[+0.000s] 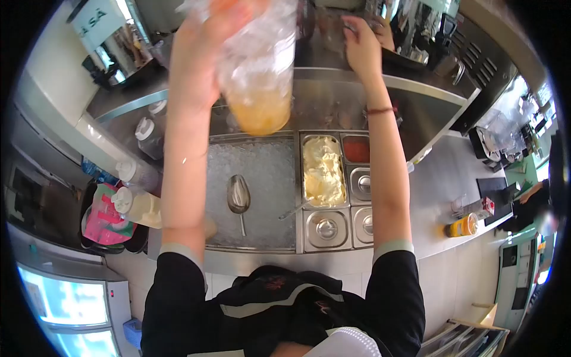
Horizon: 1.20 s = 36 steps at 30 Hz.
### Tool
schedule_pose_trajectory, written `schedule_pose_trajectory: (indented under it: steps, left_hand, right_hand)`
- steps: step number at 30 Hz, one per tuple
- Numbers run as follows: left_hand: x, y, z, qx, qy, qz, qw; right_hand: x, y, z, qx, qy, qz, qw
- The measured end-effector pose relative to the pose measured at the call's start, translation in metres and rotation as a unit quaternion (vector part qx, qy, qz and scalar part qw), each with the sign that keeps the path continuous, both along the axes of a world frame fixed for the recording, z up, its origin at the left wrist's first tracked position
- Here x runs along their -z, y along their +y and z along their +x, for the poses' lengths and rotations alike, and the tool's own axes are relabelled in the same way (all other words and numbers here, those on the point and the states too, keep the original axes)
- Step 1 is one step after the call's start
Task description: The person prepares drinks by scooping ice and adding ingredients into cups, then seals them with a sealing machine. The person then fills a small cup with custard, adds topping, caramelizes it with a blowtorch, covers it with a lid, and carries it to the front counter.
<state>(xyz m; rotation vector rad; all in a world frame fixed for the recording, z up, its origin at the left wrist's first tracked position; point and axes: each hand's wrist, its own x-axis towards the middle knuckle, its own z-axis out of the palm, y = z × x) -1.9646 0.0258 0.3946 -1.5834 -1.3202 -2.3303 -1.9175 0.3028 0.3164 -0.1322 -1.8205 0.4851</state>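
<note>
My left hand [223, 30], blurred by motion, is wrapped round a clear plastic cup or shaker [262, 89] at the top centre. An orange-yellow drink with what looks like ice lies in its lower part. Up on the dark shelf at the right, my right hand [361, 44] reaches beside a clear container [330, 30]; its fingers are curled and partly hidden, and contact cannot be made out. Below the cup is an ice bin [267, 178] with a metal scoop [239, 194] lying on the ice.
Right of the ice, metal pans hold a creamy yellow food [323, 172] and a red one [356, 149]; others are lidded. Capped bottles [140, 205] line the left. An orange-yellow cup [462, 226] stands on the right counter. Another person [535, 199] is at far right.
</note>
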Motion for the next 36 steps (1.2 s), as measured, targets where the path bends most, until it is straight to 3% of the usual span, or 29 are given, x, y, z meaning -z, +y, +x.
schedule_pose_trajectory:
  steps: [5,10,13,17,25,36]
  left_hand:
    - [-0.049,-0.001,-0.002,0.098,-0.011,-0.034,0.995]
    - [-0.062,0.016,-0.012,0.248,-0.021,-0.058,0.967]
    - [-0.061,0.011,-0.004,0.209,0.016,-0.056,0.976]
    - [-0.042,0.004,-0.001,0.161,0.069,-0.043,0.984]
    - [-0.008,-0.012,0.015,0.165,0.005,-0.011,0.986]
    - [-0.009,-0.011,0.015,0.180,0.025,0.022,0.983]
  right_hand:
    - [-0.013,-0.087,0.079,-0.145,0.031,-0.265,0.953]
    - [0.022,-0.145,0.069,-0.238,-0.027,-0.315,0.918]
    - [0.040,-0.157,0.039,-0.293,0.022,-0.379,0.877]
    - [0.047,-0.169,0.016,-0.326,0.099,-0.378,0.861]
    - [0.055,-0.189,0.021,-0.360,0.122,-0.371,0.847]
    - [0.090,-0.187,0.012,-0.305,0.137,-0.406,0.851]
